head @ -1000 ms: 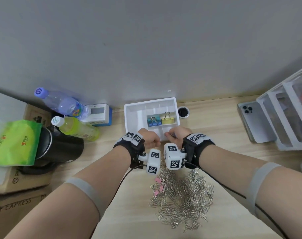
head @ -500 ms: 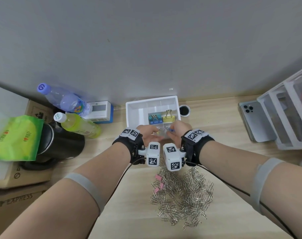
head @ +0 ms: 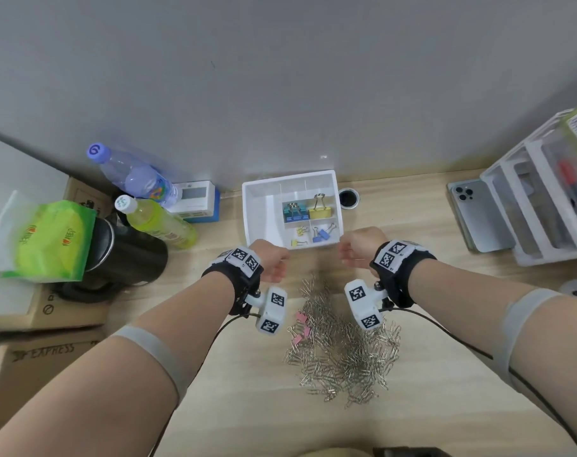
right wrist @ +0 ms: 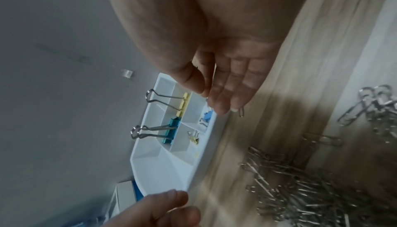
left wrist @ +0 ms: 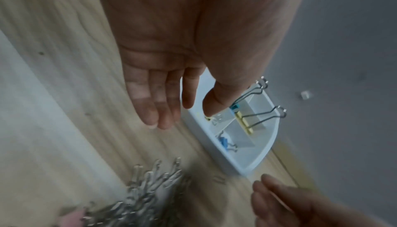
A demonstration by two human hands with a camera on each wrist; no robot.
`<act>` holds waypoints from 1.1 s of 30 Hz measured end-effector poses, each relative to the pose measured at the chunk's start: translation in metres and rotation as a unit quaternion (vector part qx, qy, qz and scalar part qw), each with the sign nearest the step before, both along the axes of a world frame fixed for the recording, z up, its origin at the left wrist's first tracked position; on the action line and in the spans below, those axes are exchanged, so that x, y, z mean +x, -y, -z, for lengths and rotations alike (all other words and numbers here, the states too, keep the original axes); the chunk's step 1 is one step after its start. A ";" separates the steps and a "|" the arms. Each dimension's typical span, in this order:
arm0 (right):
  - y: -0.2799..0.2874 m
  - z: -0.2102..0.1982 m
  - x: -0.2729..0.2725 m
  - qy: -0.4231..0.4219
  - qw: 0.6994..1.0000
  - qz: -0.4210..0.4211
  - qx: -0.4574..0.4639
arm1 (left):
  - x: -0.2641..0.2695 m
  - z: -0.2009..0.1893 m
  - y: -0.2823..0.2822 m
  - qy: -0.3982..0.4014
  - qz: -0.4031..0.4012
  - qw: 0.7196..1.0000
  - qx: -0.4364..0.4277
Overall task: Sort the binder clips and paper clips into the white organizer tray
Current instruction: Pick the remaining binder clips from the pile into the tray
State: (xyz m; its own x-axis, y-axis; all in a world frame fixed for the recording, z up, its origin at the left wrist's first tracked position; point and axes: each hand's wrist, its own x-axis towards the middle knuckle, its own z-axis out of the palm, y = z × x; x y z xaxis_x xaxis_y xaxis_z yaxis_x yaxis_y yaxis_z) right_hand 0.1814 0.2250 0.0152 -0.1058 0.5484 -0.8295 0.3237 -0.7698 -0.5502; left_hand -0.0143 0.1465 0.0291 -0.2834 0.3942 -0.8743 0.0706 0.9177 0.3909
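Observation:
The white organizer tray [head: 264,209] stands against the wall. Its middle compartments hold a teal and blue binder clip [head: 293,211] and a yellow binder clip [head: 319,209]. The front compartments hold small yellow clips [head: 299,237] and small blue clips [head: 321,234]. A big pile of silver paper clips [head: 343,351] lies on the desk, with pink binder clips [head: 302,324] at its left edge. My left hand [head: 274,265] [left wrist: 182,115] hovers empty at the tray's front left, fingers relaxed. My right hand [head: 351,250] [right wrist: 211,100] hangs empty at the front right corner; a lone paper clip [right wrist: 241,111] shows past its fingertips.
Two bottles [head: 155,219], a black mug [head: 129,258] with a green packet [head: 49,239] and cardboard boxes crowd the left. A small black pot [head: 348,198] sits right of the tray. A phone [head: 478,216] and a white drawer unit [head: 544,192] stand at the right.
Both hands were together over the tray's front compartments; they have drawn back toward me and apart. The small clips in the front compartments now show.

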 end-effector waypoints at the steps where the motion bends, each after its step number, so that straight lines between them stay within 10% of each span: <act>1: 0.005 0.005 0.002 0.014 1.000 -0.020 0.014 | 0.001 0.001 0.007 -0.016 0.045 0.999 -0.005; 9: 0.060 0.025 0.016 0.079 0.930 -0.315 0.173 | 0.031 0.022 0.062 -0.122 0.377 0.917 -0.052; 19: 0.116 0.039 -0.025 0.056 0.715 -0.614 0.329 | 0.045 0.055 0.115 -0.159 0.347 0.924 0.029; 28: 0.116 0.061 -0.018 0.054 0.698 -0.600 0.387 | 0.054 0.073 0.127 -0.208 0.295 0.928 0.092; 33: 0.109 0.059 -0.004 0.053 0.782 -0.502 0.367 | 0.056 0.075 0.131 -0.206 0.306 0.922 0.120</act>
